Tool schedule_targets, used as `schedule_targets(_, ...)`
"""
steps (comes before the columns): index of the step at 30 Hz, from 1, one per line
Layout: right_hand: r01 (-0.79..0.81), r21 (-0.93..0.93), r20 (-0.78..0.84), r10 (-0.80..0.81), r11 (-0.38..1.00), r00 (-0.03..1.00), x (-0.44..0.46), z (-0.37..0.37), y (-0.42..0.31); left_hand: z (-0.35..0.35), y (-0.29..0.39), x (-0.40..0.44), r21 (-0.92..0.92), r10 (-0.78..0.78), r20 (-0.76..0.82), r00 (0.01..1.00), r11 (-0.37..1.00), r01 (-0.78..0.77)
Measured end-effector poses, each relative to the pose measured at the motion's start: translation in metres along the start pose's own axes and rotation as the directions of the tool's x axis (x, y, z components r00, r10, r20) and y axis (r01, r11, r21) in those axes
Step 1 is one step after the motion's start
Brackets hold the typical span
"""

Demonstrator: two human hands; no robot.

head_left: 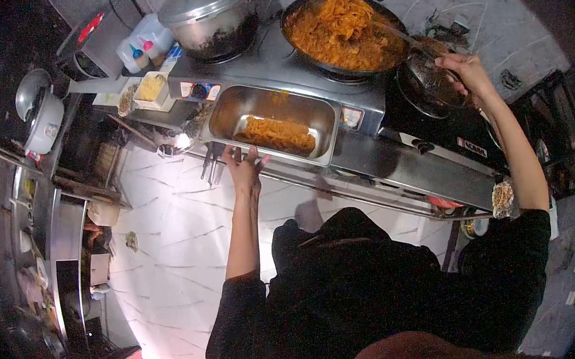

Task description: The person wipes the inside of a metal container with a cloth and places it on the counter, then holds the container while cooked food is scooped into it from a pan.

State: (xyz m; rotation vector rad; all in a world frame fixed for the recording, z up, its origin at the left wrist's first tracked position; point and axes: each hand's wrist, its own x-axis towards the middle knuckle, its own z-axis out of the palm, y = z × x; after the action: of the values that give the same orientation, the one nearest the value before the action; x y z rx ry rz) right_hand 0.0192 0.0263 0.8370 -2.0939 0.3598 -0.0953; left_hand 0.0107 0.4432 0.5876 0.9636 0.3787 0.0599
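Gripping utensil [394, 30] in right hand [464, 77]; touching steel tray [225, 116] with open left hand [245, 173]; risking spilled food [349, 15] through overloading or tilting.

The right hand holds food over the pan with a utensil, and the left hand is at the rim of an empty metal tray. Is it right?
Not empty: the head view shows orange food lying in the metal tray. The rest is right: the right hand holds food over the pan, the left hand is at the rim.
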Motion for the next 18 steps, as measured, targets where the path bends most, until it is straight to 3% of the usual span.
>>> schedule_targets(18, -0.014, -0.021, 0.055, 0.015, 1.0, 0.998, -0.011, -0.009, -0.012, -0.002, -0.006, 0.004, 0.011, 0.018, -0.01, 1.0, 1.0, -0.018)
